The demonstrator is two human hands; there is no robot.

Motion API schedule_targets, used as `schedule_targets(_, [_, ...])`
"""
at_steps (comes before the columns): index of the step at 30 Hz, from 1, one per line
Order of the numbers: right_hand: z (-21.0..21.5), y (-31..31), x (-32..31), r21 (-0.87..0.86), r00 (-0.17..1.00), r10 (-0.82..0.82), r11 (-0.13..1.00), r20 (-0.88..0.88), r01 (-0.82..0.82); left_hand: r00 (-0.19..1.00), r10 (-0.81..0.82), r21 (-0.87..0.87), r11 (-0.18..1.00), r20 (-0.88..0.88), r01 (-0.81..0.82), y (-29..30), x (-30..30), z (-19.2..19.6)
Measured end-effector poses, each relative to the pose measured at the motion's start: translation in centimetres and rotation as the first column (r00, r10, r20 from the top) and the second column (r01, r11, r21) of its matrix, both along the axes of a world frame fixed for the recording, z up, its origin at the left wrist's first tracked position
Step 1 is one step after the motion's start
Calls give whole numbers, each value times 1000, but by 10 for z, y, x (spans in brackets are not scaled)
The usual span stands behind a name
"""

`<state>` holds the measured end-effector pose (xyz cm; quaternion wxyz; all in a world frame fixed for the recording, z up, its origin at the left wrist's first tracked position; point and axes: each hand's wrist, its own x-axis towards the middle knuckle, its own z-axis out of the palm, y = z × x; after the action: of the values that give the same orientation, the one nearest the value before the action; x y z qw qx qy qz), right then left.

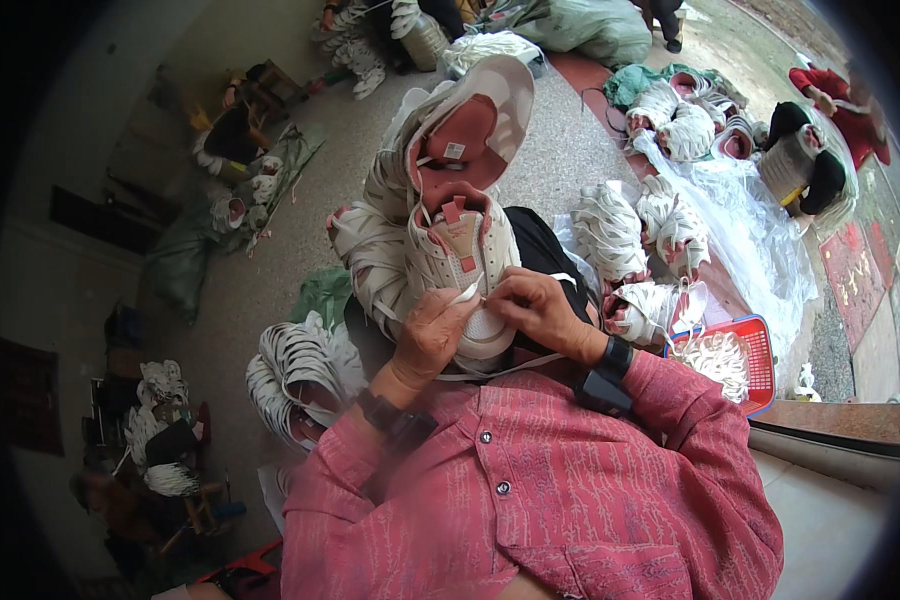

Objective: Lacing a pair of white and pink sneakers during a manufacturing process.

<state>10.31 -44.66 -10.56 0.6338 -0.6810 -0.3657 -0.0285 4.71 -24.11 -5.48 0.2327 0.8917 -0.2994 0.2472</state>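
Note:
A white and pink sneaker upper (485,322) lies in front of my body, its toe toward me and its pink-lined opening facing away. My left hand (433,330) is closed at the near left of its eyelet rows, pinching a white shoelace (467,293). From the right, my right hand (542,308) reaches over the lower eyelets with thumb and forefinger pinched together on the lace. Part of the lace is hidden by my fingers. Another upper with a pink inside (467,130) stands just beyond, against a stack of nested white uppers (370,262).
To my right, a red and blue basket (762,350) holds white laces (718,362). Bundles of uppers (608,232) lie beside clear plastic sheeting (760,240). More nested uppers (295,370) sit by my left arm. Other people work farther off, one in red (850,115).

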Motion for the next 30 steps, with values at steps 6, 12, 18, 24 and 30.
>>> schedule_targets(6, [18, -6, -4, 266, 667, 291, 953, -686, -142, 990, 31, -74, 996, -136, -42, -5, 0, 14])
schedule_targets(12, [5, -3, -2, 378, 539, 383, 917, -750, -125, 970, 7, -72, 997, -244, -25, -6, 5, 24])
schedule_targets(18, [8, 1, -5, -156, 950, -133, 971, 283, 182, 957, 36, -53, 997, -287, -53, -9, 9, 29])
schedule_targets(24, [14, -2, 0, 182, 709, 251, 968, -659, -173, 956, 68, -5, 997, -285, -73, -9, 8, 28])
schedule_targets(30, [25, -11, -2, 222, 614, 333, 942, -715, -253, 985, 109, 317, 946, -131, -63, -14, -3, 54])
